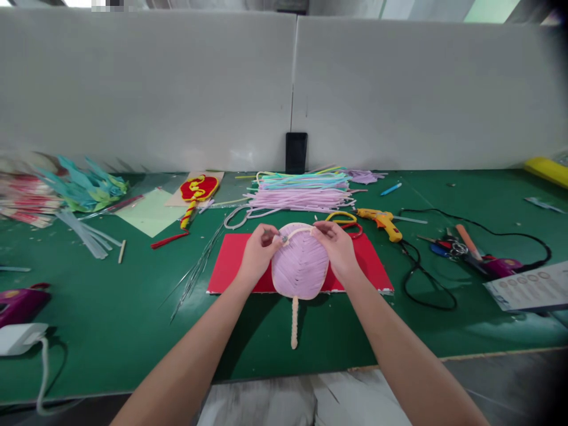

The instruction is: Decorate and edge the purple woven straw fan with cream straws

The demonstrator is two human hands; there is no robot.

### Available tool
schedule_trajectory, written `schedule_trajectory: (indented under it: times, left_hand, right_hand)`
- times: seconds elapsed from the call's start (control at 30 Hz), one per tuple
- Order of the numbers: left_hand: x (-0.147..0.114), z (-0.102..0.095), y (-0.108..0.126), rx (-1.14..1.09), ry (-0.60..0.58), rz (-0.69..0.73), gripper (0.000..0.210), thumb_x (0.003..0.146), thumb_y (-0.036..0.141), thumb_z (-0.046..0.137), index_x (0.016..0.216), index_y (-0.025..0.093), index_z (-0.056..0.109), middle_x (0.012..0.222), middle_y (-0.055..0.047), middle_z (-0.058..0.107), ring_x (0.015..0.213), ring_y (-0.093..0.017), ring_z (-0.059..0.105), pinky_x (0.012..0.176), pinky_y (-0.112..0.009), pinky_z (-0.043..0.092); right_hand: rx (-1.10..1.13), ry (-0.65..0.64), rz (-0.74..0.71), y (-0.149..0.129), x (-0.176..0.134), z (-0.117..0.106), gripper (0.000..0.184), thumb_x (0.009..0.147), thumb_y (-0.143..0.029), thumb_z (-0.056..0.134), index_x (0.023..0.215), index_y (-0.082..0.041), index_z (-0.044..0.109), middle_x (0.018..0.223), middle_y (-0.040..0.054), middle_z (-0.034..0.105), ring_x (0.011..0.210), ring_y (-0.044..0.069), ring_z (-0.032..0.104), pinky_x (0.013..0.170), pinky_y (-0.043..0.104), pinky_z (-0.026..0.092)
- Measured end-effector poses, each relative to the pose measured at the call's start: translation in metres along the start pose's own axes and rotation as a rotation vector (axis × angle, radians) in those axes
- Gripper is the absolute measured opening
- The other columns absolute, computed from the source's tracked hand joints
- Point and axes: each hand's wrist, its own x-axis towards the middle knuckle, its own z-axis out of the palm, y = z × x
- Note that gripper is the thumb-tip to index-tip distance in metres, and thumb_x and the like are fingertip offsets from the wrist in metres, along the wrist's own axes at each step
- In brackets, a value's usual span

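A round hand fan point(300, 269) covered in light purple pipe cleaners, with a cream rim and a twisted cream handle point(294, 328), lies over a red board point(370, 266), its handle toward me. Along the fan's upper edge runs a cream pipe cleaner point(300, 229). My left hand point(261, 245) is closed in a pinch on that strip's left end, at the fan's upper left edge. On the opposite side, my right hand point(337, 242) pinches the strip between thumb and forefinger. Scissors point(349, 223) with yellow and red handles lie just beyond my right hand.
Bundled pipe cleaners point(302, 192) and an upright phone point(296, 152) stand behind. A yellow glue gun point(381, 221) with a black cord lies right, near keys point(455, 247). To the left are a red-and-yellow fan point(199, 189), thin wires point(199, 266) and a white plug point(22, 339).
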Motion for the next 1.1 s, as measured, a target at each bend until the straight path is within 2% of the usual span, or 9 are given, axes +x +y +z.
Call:
schedule_trajectory:
  times: [0.2, 0.3, 0.4, 0.5, 0.63, 0.73, 0.87, 0.97, 1.1]
  left_hand:
    - [0.003, -0.011, 0.014, -0.086, -0.158, -0.075, 0.034, 0.069, 0.029, 0.064, 0.098, 0.018, 0.05, 0.079, -0.002, 0.067, 0.073, -0.016, 0.063, 0.063, -0.026, 0.048]
    - [0.001, -0.02, 0.041, -0.08, -0.204, -0.101, 0.043, 0.069, 0.029, 0.066, 0.108, 0.017, 0.051, 0.084, -0.004, 0.068, 0.08, -0.017, 0.063, 0.069, -0.029, 0.049]
    - [-0.005, -0.03, 0.078, 0.007, -0.244, -0.016, 0.03, 0.069, 0.029, 0.067, 0.095, 0.017, 0.06, 0.09, -0.005, 0.068, 0.085, -0.018, 0.063, 0.073, -0.029, 0.05]
    - [-0.016, -0.039, 0.112, 0.097, -0.203, 0.206, 0.016, 0.074, 0.027, 0.065, 0.086, 0.018, 0.062, 0.085, -0.003, 0.066, 0.077, -0.015, 0.062, 0.067, -0.027, 0.05]
    - [-0.035, -0.046, 0.134, 0.36, 0.117, 0.82, 0.009, 0.074, 0.013, 0.065, 0.079, 0.02, 0.063, 0.083, -0.001, 0.062, 0.08, -0.013, 0.059, 0.069, -0.026, 0.049]
    - [-0.047, -0.049, 0.125, 0.527, 0.342, 1.197, 0.017, 0.071, 0.005, 0.066, 0.075, 0.021, 0.064, 0.079, 0.0, 0.061, 0.072, -0.011, 0.056, 0.063, -0.025, 0.046]
    - [-0.059, -0.05, 0.102, 0.573, 0.423, 1.392, 0.019, 0.064, 0.003, 0.072, 0.074, 0.018, 0.065, 0.08, -0.003, 0.063, 0.072, -0.013, 0.057, 0.06, -0.026, 0.047]
    - [-0.067, -0.051, 0.089, 0.655, 0.356, 1.444, 0.017, 0.065, 0.004, 0.071, 0.072, 0.018, 0.063, 0.077, -0.001, 0.064, 0.069, -0.012, 0.058, 0.061, -0.026, 0.049]
    - [-0.071, -0.05, 0.074, 0.707, 0.286, 1.413, 0.016, 0.067, 0.007, 0.07, 0.074, 0.018, 0.062, 0.077, -0.001, 0.065, 0.07, -0.013, 0.059, 0.061, -0.026, 0.05]
  right_hand:
    - [-0.023, -0.088, 0.031, -0.012, 0.0, -0.002, 0.031, 0.062, -0.035, 0.073, 0.088, -0.018, 0.067, 0.089, 0.005, 0.069, 0.086, 0.019, 0.062, 0.079, 0.034, 0.048]
    - [-0.046, -0.167, 0.038, -0.041, -0.002, -0.003, 0.033, 0.062, -0.037, 0.074, 0.088, -0.018, 0.069, 0.086, 0.0056, 0.07, 0.082, 0.019, 0.063, 0.077, 0.035, 0.049]
    - [-0.122, -0.235, -0.044, -0.088, -0.008, -0.004, 0.031, 0.063, -0.037, 0.074, 0.089, -0.019, 0.069, 0.087, 0.0043, 0.07, 0.082, 0.019, 0.063, 0.079, 0.035, 0.049]
    - [-0.236, -0.285, -0.287, -0.139, -0.022, -0.004, 0.021, 0.066, -0.031, 0.073, 0.084, -0.021, 0.069, 0.083, 0.0024, 0.069, 0.079, 0.017, 0.063, 0.075, 0.033, 0.052]
    - [-0.411, -0.266, -0.908, -0.172, -0.049, -0.008, 0.016, 0.074, -0.013, 0.066, 0.086, -0.024, 0.068, 0.089, 0.0015, 0.066, 0.085, 0.016, 0.063, 0.075, 0.031, 0.053]
    - [-0.59, -0.169, -1.305, -0.16, -0.069, -0.018, 0.032, 0.072, -0.003, 0.066, 0.095, -0.024, 0.068, 0.089, 0.0021, 0.067, 0.086, 0.017, 0.063, 0.076, 0.032, 0.054]
    - [-0.757, -0.153, -1.545, -0.12, -0.088, -0.032, 0.035, 0.074, -0.004, 0.064, 0.107, -0.016, 0.065, 0.089, 0.0061, 0.069, 0.088, 0.019, 0.064, 0.074, 0.032, 0.056]
    - [-0.778, -0.098, -1.589, -0.095, -0.094, -0.04, 0.032, 0.072, -0.005, 0.068, 0.103, -0.014, 0.066, 0.084, 0.006, 0.069, 0.084, 0.018, 0.066, 0.072, 0.03, 0.057]
    - [-0.849, -0.088, -1.534, -0.075, -0.097, -0.049, 0.028, 0.074, -0.011, 0.068, 0.097, -0.025, 0.067, 0.079, 0.0007, 0.069, 0.076, 0.016, 0.067, 0.07, 0.03, 0.057]
